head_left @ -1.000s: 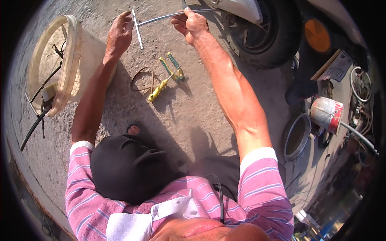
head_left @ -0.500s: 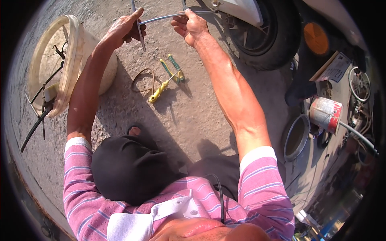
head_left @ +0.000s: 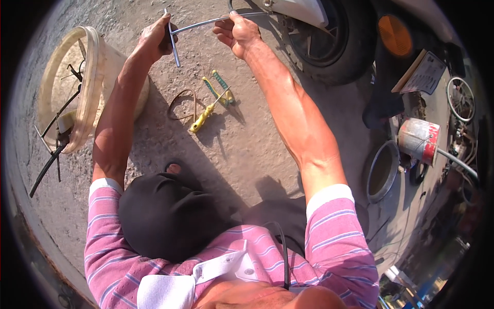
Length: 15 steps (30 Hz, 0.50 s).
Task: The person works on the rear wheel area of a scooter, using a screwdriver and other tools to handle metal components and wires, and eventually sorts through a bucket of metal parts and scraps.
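Note:
A long silver T-handle wrench [head_left: 200,24] stretches across the top of the view, its far end reaching the lower part of a white-panelled vehicle beside the wheel [head_left: 332,44]. My left hand [head_left: 156,37] is closed around the upper part of its crossbar, whose lower end sticks out below the fingers. Farther along, my right hand [head_left: 241,35] steadies the shaft between thumb and fingers, the other fingers curled loosely. The wrench's tip is hard to make out against the vehicle. A dark hose or cable [head_left: 230,5] rises just above my right thumb.
On the ground lie a yellow-handled screwdriver [head_left: 203,118], green-and-yellow-handled pliers [head_left: 221,85] and a brown loop [head_left: 182,105]. A whitish bucket [head_left: 95,87] with black cables stands left. At right are a round metal basin [head_left: 383,172] and a red-and-white can [head_left: 419,140].
The wrench's crossbar has turned slightly and shifted a little left in view with my left hand. My right hand stays on the shaft. The whole view has shifted slightly.

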Each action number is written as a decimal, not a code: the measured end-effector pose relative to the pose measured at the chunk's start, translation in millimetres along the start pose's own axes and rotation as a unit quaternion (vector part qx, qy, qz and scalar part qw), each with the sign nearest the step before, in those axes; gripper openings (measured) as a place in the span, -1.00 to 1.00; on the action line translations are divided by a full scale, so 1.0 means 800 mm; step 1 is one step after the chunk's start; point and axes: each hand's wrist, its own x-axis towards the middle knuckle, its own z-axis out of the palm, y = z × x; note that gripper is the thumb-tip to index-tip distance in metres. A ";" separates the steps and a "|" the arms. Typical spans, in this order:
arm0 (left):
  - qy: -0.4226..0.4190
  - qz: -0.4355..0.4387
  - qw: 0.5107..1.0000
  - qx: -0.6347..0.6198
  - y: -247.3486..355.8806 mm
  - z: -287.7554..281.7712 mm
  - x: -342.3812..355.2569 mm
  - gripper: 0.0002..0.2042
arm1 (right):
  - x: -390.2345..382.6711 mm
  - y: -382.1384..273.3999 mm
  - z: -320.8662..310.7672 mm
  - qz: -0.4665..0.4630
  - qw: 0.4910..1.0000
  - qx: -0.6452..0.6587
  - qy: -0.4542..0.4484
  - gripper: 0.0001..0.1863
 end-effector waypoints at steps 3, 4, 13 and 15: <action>-0.009 -0.115 0.987 -0.109 -0.018 0.000 0.022 -0.63 | -0.003 0.000 0.008 0.009 1.000 -0.007 0.006 -0.64; -0.012 -0.116 0.987 -0.108 -0.022 0.003 0.018 -0.63 | -0.004 0.003 0.008 0.019 1.000 -0.017 0.009 -0.63; 0.113 0.463 0.815 0.328 -0.042 -0.007 -0.055 -0.52 | 0.002 0.006 0.000 0.027 0.997 -0.069 0.003 -0.64; 0.057 0.522 0.729 0.438 -0.037 -0.001 -0.059 -0.39 | 0.005 0.013 -0.008 0.005 0.998 -0.058 0.020 -0.64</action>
